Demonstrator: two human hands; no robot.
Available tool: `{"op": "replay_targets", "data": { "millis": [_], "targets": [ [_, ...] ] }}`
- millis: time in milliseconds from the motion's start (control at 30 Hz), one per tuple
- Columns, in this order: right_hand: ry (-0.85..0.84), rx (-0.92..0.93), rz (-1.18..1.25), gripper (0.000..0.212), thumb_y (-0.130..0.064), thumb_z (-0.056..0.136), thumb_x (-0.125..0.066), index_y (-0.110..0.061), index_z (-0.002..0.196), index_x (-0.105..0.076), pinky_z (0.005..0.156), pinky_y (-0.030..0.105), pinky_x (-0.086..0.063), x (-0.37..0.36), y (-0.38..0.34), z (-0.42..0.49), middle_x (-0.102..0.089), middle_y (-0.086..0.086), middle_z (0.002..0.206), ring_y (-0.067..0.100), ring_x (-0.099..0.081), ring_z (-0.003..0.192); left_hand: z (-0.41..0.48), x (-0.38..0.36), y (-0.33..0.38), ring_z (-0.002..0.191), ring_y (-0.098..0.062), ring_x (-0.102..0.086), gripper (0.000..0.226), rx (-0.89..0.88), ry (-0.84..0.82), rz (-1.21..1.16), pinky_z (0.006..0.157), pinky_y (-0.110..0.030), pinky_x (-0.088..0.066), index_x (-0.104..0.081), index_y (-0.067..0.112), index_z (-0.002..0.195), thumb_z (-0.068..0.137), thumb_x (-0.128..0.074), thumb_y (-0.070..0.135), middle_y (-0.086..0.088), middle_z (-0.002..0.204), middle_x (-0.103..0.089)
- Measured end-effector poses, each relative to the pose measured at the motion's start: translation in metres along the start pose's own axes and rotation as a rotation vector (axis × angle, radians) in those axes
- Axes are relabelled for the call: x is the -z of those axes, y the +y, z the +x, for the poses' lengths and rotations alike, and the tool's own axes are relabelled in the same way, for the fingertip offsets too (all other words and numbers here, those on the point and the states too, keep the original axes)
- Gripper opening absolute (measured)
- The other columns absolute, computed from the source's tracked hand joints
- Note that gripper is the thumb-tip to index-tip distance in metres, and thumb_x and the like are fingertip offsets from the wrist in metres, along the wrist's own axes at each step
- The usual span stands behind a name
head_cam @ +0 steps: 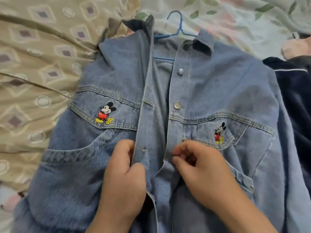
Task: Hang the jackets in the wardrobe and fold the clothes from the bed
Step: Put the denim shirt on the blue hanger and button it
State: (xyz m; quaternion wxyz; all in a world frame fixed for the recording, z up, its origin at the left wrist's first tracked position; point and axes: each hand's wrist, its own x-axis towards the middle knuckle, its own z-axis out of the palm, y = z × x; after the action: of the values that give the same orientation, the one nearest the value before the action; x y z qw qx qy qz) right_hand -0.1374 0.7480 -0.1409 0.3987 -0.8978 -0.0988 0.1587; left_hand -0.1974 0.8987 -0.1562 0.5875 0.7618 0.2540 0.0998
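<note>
A light blue denim jacket [210, 91] with cartoon mouse patches on both chest pockets lies front-up on the bed, its front unbuttoned. A blue wire hanger [178, 26] sits inside it, its hook sticking out above the collar. My left hand [122, 174] grips the left front placket at mid-chest, fingers curled round the edge. My right hand [200, 167] pinches the right front edge near a metal snap button, just below the right pocket flap.
A beige diamond-patterned cover [37, 64] lies on the left of the bed. A pale floral sheet [235, 15] spreads at the top right. A dark navy garment [296, 91] with a white stripe lies at the right edge, partly under the jacket's sleeve.
</note>
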Motion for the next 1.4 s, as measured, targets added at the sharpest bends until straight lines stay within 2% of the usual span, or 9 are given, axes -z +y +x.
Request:
{"op": "replay_targets", "data": {
  "millis": [67, 167, 333, 533, 633, 933, 1033, 1133, 1400],
  "targets": [
    [0.002, 0.014, 0.017, 0.022, -0.015, 0.08, -0.075, -0.032, 0.072, -0.064, 0.063, 0.01, -0.044, -0.001, -0.006, 0.0, -0.065, -0.024, 0.076, 0.001, -0.061, 0.068, 0.001, 0.0, -0.003, 0.067, -0.024, -0.062, 0.039, -0.013, -0.013, -0.088, 0.061, -0.038, -0.051, -0.062, 0.027, 0.087, 0.061, -0.04, 0.008, -0.002, 0.073, -0.069],
    [-0.008, 0.002, 0.054, 0.019, -0.014, 0.078, -0.075, -0.031, 0.074, -0.066, 0.062, 0.011, -0.045, -0.007, -0.013, -0.001, -0.066, -0.023, 0.075, 0.001, -0.062, 0.067, -0.001, 0.0, -0.002, 0.054, -0.014, -0.057, 0.04, -0.041, -0.043, -0.065, 0.051, -0.02, -0.044, -0.065, 0.031, 0.091, 0.066, -0.041, 0.01, 0.0, 0.069, -0.069],
    [0.019, -0.058, 0.225, 0.021, -0.011, 0.076, -0.076, -0.027, 0.068, -0.066, 0.055, 0.011, -0.044, -0.009, -0.018, 0.0, -0.068, -0.017, 0.068, 0.002, -0.061, 0.058, -0.001, -0.005, -0.001, 0.056, -0.006, -0.056, 0.024, -0.022, -0.042, -0.031, 0.056, -0.027, -0.052, -0.068, 0.046, 0.09, 0.068, -0.062, 0.05, -0.007, 0.071, -0.068],
    [-0.012, -0.133, 0.476, 0.017, -0.004, 0.08, -0.073, -0.02, 0.076, -0.069, 0.058, 0.028, -0.05, -0.013, -0.022, 0.002, -0.07, -0.005, 0.068, 0.005, -0.061, 0.057, 0.0, -0.002, 0.007, 0.062, -0.029, -0.062, 0.026, 0.001, -0.094, -0.099, 0.059, -0.039, -0.053, -0.07, 0.034, 0.095, 0.073, -0.062, 0.022, -0.011, 0.075, -0.071],
    [-0.012, -0.131, 0.496, 0.019, -0.002, 0.079, -0.073, -0.02, 0.076, -0.069, 0.057, 0.029, -0.049, -0.013, -0.022, 0.002, -0.071, -0.004, 0.067, 0.006, -0.061, 0.057, 0.0, 0.001, 0.01, 0.061, -0.022, -0.052, 0.017, -0.036, -0.175, -0.121, 0.056, -0.035, -0.045, -0.071, 0.027, 0.089, 0.076, -0.063, 0.02, -0.025, 0.073, -0.063],
    [0.028, -0.132, 0.584, 0.024, 0.002, 0.081, -0.071, -0.021, 0.077, -0.07, 0.055, 0.035, -0.053, -0.011, -0.025, 0.0, -0.068, 0.005, 0.065, 0.01, -0.058, 0.054, 0.002, 0.01, 0.011, 0.081, -0.023, -0.069, 0.024, -0.062, -0.277, -0.062, 0.077, -0.047, -0.056, -0.075, 0.033, 0.092, 0.079, -0.059, 0.019, -0.007, 0.087, -0.073],
    [0.021, -0.123, 0.606, 0.033, 0.005, 0.081, -0.07, -0.028, 0.074, -0.07, 0.054, 0.028, -0.051, -0.011, -0.026, 0.0, -0.066, 0.0, 0.062, 0.009, -0.057, 0.053, 0.0, 0.012, 0.018, 0.072, -0.012, -0.07, 0.029, -0.044, -0.323, -0.09, 0.069, -0.035, -0.059, -0.076, 0.038, 0.09, 0.076, -0.06, 0.019, 0.002, 0.08, -0.074],
    [0.028, -0.123, 0.611, 0.037, 0.005, 0.08, -0.071, -0.031, 0.071, -0.07, 0.054, 0.027, -0.05, -0.012, -0.024, 0.001, -0.066, 0.0, 0.061, 0.009, -0.057, 0.054, -0.003, 0.009, 0.021, 0.04, -0.009, -0.052, 0.025, 0.134, -0.287, -0.301, 0.037, -0.022, -0.044, -0.078, 0.036, 0.083, 0.069, -0.063, 0.022, 0.0, 0.054, -0.061],
    [0.036, -0.108, 0.589, 0.036, 0.006, 0.075, -0.074, -0.029, 0.071, -0.074, 0.061, 0.025, -0.051, -0.017, -0.023, 0.0, -0.071, 0.0, 0.066, 0.008, -0.061, 0.06, -0.001, 0.004, 0.02, 0.025, -0.016, -0.042, 0.02, 0.208, -0.199, -0.294, 0.03, -0.021, -0.037, -0.068, 0.015, 0.077, 0.087, -0.062, 0.0, -0.015, 0.056, -0.065]
  ]
}}
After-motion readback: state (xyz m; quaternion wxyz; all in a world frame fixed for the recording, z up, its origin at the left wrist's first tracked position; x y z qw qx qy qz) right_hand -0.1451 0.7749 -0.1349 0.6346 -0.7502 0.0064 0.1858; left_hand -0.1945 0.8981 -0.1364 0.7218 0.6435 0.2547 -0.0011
